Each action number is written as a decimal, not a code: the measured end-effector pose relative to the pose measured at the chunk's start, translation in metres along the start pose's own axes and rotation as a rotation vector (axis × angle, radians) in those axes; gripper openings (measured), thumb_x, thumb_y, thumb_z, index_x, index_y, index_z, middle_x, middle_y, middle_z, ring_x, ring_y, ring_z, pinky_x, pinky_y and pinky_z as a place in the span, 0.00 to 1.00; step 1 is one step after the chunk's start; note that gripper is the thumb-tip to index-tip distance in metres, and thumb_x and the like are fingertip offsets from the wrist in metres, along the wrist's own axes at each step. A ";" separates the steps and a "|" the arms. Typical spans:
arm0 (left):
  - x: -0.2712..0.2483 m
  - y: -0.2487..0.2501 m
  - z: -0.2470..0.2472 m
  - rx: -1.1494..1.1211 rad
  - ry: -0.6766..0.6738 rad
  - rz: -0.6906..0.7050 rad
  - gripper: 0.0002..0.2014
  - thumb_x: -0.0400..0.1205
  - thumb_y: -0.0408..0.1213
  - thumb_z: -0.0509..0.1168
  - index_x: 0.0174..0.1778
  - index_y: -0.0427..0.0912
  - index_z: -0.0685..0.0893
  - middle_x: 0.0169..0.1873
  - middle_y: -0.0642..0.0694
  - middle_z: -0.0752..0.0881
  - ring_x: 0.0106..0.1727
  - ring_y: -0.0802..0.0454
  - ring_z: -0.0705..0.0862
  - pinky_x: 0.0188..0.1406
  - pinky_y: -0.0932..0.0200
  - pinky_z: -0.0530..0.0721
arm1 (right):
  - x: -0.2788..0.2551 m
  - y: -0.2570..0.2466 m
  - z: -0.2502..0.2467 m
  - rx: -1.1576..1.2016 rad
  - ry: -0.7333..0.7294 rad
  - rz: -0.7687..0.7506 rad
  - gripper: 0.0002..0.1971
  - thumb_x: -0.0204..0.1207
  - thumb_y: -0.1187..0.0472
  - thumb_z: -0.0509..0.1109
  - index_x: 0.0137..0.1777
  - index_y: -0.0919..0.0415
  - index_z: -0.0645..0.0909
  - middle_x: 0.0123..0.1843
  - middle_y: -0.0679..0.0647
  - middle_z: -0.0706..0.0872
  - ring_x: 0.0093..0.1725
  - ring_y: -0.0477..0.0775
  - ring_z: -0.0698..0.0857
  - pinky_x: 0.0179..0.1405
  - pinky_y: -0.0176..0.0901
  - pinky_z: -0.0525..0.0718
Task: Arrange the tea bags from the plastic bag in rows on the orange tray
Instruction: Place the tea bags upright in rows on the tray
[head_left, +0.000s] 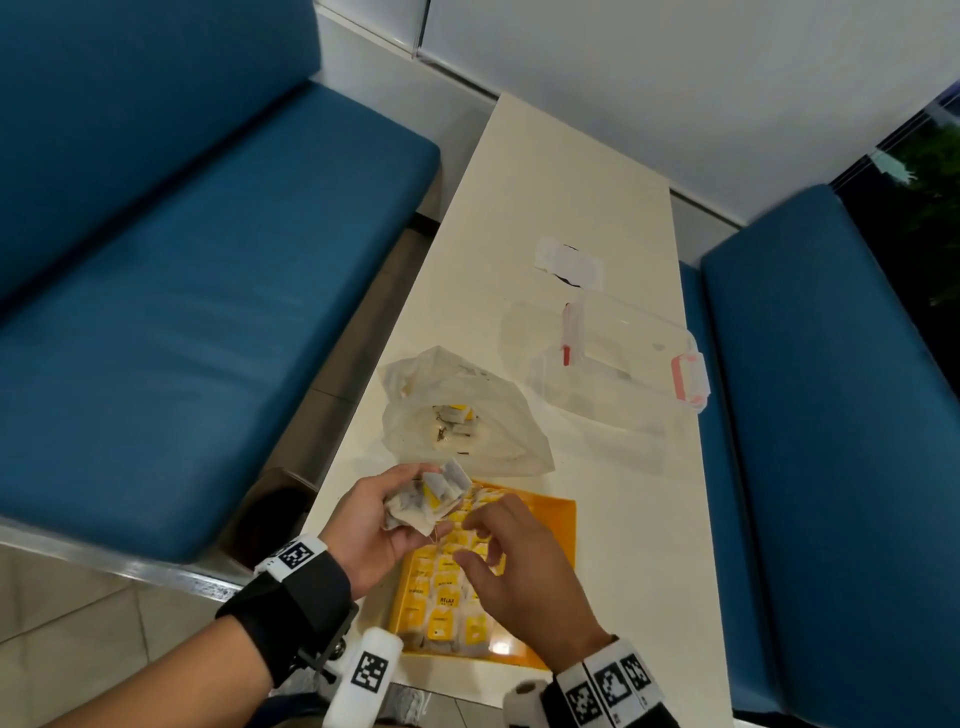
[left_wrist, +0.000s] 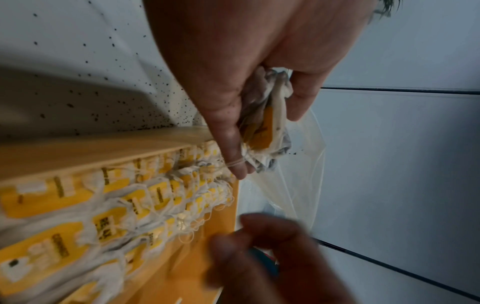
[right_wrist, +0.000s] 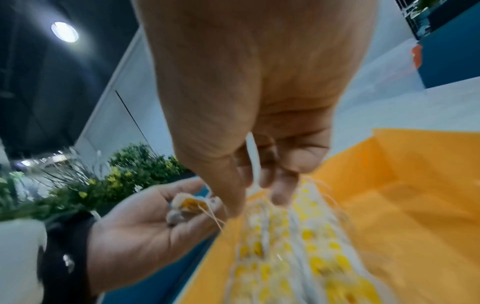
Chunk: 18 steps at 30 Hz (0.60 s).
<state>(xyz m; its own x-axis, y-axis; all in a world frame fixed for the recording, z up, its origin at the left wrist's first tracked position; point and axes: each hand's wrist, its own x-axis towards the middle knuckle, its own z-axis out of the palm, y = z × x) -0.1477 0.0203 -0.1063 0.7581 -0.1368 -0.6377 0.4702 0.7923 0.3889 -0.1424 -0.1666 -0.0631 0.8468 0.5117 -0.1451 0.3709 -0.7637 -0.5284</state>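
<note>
My left hand grips a bunch of white tea bags with yellow tags over the far left corner of the orange tray. The same bunch shows in the left wrist view, a string looped round the thumb. Rows of tea bags fill the tray's left part. My right hand hovers above them, fingers curled. In the right wrist view it pinches a thin white piece that looks like a tea bag seen edge-on. The plastic bag lies open beyond the tray with several bags inside.
A clear plastic box with pink latches stands at the back right of the cream table. A white paper patch lies further back. Blue benches flank the table. The tray's right part is bare.
</note>
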 end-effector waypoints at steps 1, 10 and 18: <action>-0.001 0.000 0.003 -0.024 -0.018 -0.007 0.20 0.83 0.41 0.65 0.64 0.30 0.85 0.57 0.32 0.89 0.52 0.37 0.91 0.56 0.37 0.89 | 0.005 -0.009 -0.003 -0.004 0.021 -0.071 0.12 0.76 0.45 0.70 0.57 0.44 0.79 0.53 0.35 0.73 0.40 0.40 0.79 0.40 0.42 0.84; 0.000 0.003 0.010 -0.126 -0.068 -0.030 0.17 0.88 0.44 0.60 0.58 0.33 0.86 0.45 0.37 0.91 0.36 0.46 0.91 0.31 0.54 0.91 | 0.026 -0.022 0.001 0.015 0.105 -0.189 0.07 0.80 0.58 0.68 0.54 0.54 0.85 0.50 0.47 0.80 0.45 0.49 0.84 0.41 0.50 0.85; 0.005 0.002 -0.003 -0.075 -0.036 0.063 0.17 0.78 0.35 0.72 0.61 0.35 0.84 0.58 0.32 0.89 0.57 0.38 0.90 0.49 0.49 0.93 | 0.013 -0.007 -0.045 0.043 0.032 -0.041 0.02 0.80 0.60 0.68 0.47 0.53 0.82 0.46 0.46 0.83 0.43 0.47 0.86 0.45 0.46 0.85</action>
<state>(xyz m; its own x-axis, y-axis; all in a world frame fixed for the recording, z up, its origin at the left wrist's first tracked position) -0.1437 0.0230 -0.1104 0.8015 -0.1056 -0.5886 0.3867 0.8423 0.3756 -0.1165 -0.1723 -0.0232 0.8432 0.5289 -0.0962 0.3896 -0.7245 -0.5686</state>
